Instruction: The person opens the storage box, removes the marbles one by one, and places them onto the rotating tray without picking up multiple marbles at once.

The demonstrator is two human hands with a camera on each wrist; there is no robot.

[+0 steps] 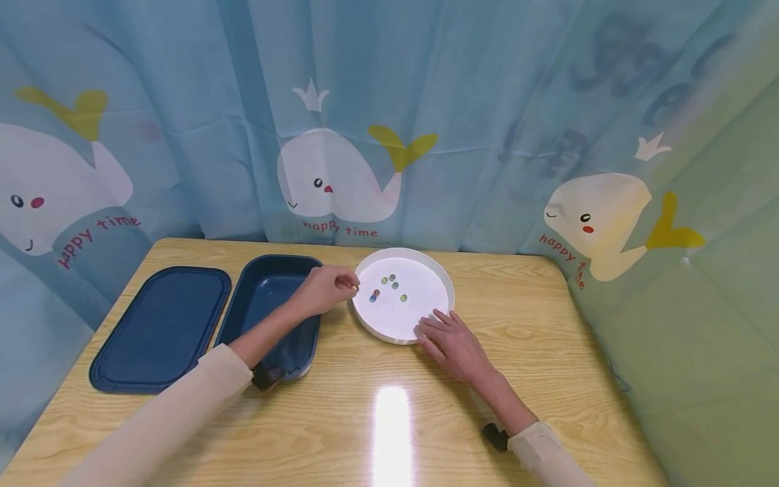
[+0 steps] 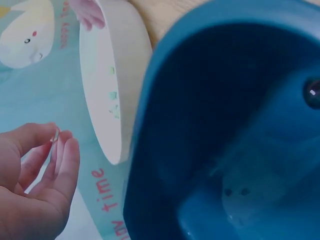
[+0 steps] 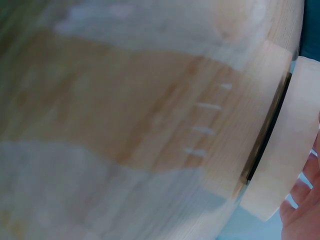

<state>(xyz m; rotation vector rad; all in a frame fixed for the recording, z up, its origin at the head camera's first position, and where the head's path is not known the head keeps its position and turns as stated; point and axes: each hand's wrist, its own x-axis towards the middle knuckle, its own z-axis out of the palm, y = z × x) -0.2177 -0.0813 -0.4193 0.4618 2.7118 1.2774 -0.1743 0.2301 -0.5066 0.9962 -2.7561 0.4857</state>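
My left hand point(image 1: 328, 289) pinches a small glass marble point(image 2: 56, 135) between thumb and fingertips, by the left rim of a white round tray point(image 1: 447, 284). The fingers mostly cover the marble. Several more colourful marbles point(image 1: 395, 285) lie spread over the tray's floor, one of them blue beside a reddish one. My right hand point(image 1: 453, 348) rests at the tray's front right rim, its fingers reaching over the edge; in the right wrist view only some fingers point(image 3: 300, 192) show beside the tray wall point(image 3: 285, 140). Under the left forearm stands a deep dark blue bin point(image 1: 310, 338).
A flat dark blue lid point(image 1: 161, 328) lies on the wooden table point(image 1: 511, 318), left of the bin. A small dark round thing point(image 2: 313, 93) shows inside the bin in the left wrist view. Behind the table hangs a blue curtain point(image 1: 475, 135) with whales.
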